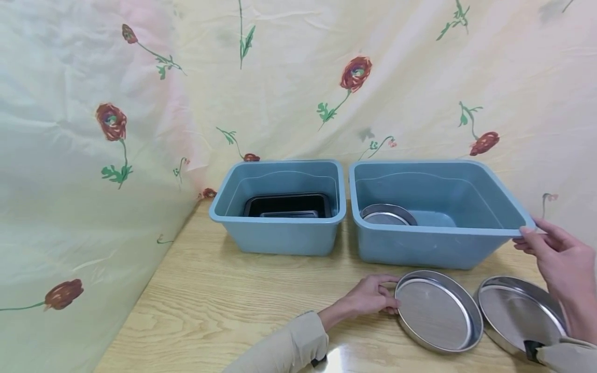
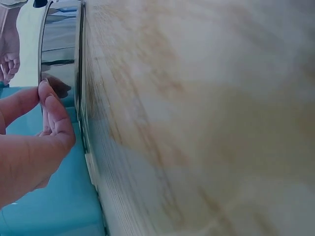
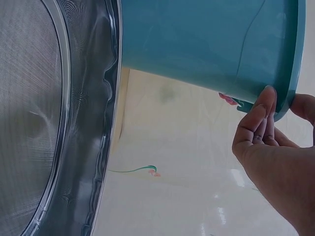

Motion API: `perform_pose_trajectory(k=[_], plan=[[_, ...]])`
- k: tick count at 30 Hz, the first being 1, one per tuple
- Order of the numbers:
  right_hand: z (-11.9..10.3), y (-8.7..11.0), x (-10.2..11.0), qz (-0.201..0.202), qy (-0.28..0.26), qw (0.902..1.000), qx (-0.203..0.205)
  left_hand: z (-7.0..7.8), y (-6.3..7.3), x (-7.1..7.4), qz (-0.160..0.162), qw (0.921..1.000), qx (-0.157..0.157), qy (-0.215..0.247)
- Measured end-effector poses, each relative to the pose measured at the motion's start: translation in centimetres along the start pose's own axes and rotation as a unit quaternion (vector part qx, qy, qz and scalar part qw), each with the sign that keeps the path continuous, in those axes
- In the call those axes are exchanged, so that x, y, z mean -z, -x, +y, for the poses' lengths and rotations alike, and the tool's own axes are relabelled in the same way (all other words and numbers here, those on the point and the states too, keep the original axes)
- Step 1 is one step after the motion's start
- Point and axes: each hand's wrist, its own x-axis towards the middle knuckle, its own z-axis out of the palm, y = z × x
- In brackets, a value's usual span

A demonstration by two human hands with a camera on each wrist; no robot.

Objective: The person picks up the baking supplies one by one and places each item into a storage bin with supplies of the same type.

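The round sieve [image 1: 434, 313], lying immediately right of the left grip [image 1: 368, 297] and in front of the right blue tub [image 1: 420, 249], is being pinched at its left rim by that nearer grip, while the tub's front right corner is being pinched by the right grip [image 1: 562, 256].

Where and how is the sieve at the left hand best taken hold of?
The sieve is probably best pinched by its raised wall on the left side, coming from the left, where the left hand pinches it; the neighbouring sieve crowds its right side.

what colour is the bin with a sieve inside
Dusty blue; the bin shows best in the head view.
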Motion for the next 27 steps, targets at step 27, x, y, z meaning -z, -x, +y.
perform_pose_trajectory(k=[27], plan=[[-0.3,0.2,-0.5,0.006,0.027,0.9992,-0.029,1.1,1.1,0.3,-0.001,0.9992,-0.019,0.036]])
